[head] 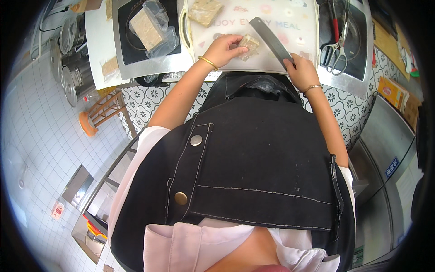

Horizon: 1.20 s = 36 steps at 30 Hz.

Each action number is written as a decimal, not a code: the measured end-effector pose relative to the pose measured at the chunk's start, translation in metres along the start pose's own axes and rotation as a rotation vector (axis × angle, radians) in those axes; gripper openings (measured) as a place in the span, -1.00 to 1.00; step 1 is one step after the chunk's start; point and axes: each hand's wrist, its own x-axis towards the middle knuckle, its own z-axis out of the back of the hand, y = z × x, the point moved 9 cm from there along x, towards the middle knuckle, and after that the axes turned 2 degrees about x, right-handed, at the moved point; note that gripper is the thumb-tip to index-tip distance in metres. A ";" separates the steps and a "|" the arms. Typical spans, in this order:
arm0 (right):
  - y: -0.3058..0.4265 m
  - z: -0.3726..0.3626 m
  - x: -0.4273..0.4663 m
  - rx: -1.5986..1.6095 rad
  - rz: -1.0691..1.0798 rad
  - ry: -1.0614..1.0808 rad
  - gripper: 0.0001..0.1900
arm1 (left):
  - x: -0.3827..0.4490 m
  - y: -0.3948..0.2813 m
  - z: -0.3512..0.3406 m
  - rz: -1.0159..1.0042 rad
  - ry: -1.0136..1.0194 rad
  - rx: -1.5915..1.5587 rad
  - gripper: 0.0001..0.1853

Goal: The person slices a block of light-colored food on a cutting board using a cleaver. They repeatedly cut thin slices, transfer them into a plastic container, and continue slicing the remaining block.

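A small pale, speckled block of food (250,46) lies near the front of a white plastic cutting board (302,30) printed with writing and pastel pictures. My left hand (226,50) grips its left side between thumb and fingers. In my right hand (303,70) is the handle of a kitchen knife (272,39). Its long blade points up and left across the board, to the right of the small block and apart from it. A bigger beige block (205,12) sits at the board's upper left.
Left of the board, another beige block (147,30) rests with clear plastic wrap (170,39) on a black cooktop (127,56). Kitchen scissors (336,54) lie on the right cooktop (360,44). A wooden stool (107,108) and steel pots (76,80) stand at left.
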 end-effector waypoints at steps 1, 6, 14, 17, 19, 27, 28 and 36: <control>-0.002 0.004 0.002 -0.017 -0.002 -0.039 -0.70 | 0.000 -0.004 0.008 -0.043 -0.115 0.204 -0.59; 0.013 0.015 -0.003 -0.117 -0.023 -0.148 -0.77 | -0.022 -0.041 0.021 -0.401 -0.651 0.660 -0.67; 0.055 0.003 -0.021 -0.345 0.186 -0.072 -0.88 | -0.019 -0.061 -0.018 -0.574 -0.534 0.845 -0.77; 0.060 0.008 -0.019 -0.389 0.231 -0.029 -0.94 | -0.020 -0.058 -0.019 -0.528 -0.540 0.841 -0.79; 0.062 0.010 -0.016 -0.410 0.252 -0.010 -0.94 | -0.022 -0.059 -0.020 -0.506 -0.549 0.847 -0.80; 0.060 0.012 0.000 -0.428 0.200 0.179 -0.92 | -0.020 -0.063 -0.021 -0.476 -0.534 0.861 -0.72; 0.059 0.011 0.003 -0.431 0.192 0.207 -0.91 | -0.020 -0.062 -0.021 -0.474 -0.529 0.865 -0.71; 0.062 0.000 0.023 -0.410 0.205 0.281 -0.89 | -0.022 -0.063 -0.018 -0.462 -0.528 0.772 -0.71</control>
